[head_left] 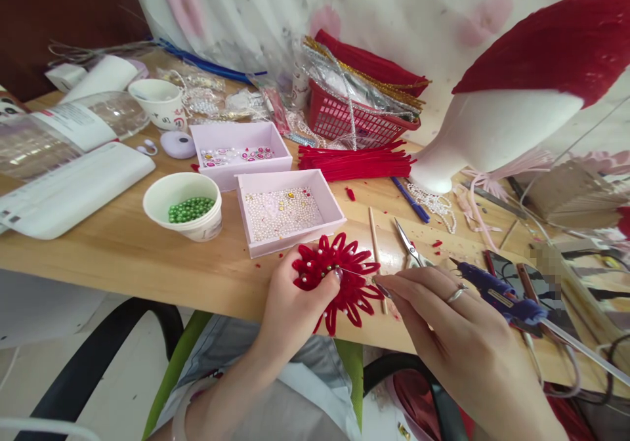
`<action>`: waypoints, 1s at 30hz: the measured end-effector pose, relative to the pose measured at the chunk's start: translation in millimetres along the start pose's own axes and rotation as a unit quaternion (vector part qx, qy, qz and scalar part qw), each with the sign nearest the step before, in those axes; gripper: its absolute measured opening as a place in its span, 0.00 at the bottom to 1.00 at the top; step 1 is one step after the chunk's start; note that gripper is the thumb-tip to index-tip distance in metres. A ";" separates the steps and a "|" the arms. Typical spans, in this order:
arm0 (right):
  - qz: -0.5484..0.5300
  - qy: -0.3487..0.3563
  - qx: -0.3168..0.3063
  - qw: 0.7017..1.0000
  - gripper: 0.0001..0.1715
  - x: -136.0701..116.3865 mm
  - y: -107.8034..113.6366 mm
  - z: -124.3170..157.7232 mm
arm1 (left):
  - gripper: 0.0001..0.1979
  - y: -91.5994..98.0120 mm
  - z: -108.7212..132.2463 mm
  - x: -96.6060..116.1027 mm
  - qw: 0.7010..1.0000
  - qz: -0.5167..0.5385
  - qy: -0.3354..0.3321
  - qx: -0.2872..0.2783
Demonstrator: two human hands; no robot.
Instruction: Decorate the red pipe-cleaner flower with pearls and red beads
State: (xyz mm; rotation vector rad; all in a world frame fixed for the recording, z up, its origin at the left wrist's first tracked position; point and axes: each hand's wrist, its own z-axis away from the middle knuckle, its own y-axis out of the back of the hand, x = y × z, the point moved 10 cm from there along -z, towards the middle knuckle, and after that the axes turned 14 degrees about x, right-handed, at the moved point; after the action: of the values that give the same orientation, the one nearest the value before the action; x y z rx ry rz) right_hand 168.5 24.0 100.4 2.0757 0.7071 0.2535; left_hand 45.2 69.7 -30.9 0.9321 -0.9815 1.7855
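My left hand (295, 303) is closed around a red pipe-cleaner flower (339, 277) dotted with small white pearls, held at the wooden table's (123, 251) front edge. My right hand (443, 326), with a ring on one finger, pinches a thin wire or needle (357, 273) whose tip reaches into the flower near my left thumb. A pink box of small pearls (285, 212) lies just behind the flower. A blue glue gun (497, 293) rests on the table right beside my right hand.
Small scissors (409, 247) and a wooden stick (375, 241) lie behind my right hand. A cup of green beads (184, 206), a second pink box (239, 153), red pipe cleaners (354, 162), a red basket (354, 119) and a white mannequin head (497, 126) stand further back.
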 end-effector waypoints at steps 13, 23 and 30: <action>0.015 -0.029 -0.009 0.999 0.13 9.6 -4.4 1.7 | 0.14 -3.5 2.3 -4.9 0.999 0.003 -0.003 -0.037; 0.006 -0.019 -0.011 1.000 0.13 10.3 3.1 6.2 | 0.15 -3.0 0.7 -2.3 0.999 0.013 -0.010 -0.028; 0.006 -0.016 -0.010 1.000 0.13 8.3 2.1 4.6 | 0.14 -2.9 2.1 -1.1 0.999 0.000 -0.009 -0.035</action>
State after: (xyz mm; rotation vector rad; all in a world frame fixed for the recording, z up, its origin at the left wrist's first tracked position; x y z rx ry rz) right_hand 178.1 24.6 98.8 2.0618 0.6697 0.2328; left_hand 48.7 68.3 -30.3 0.9057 -1.0489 1.7346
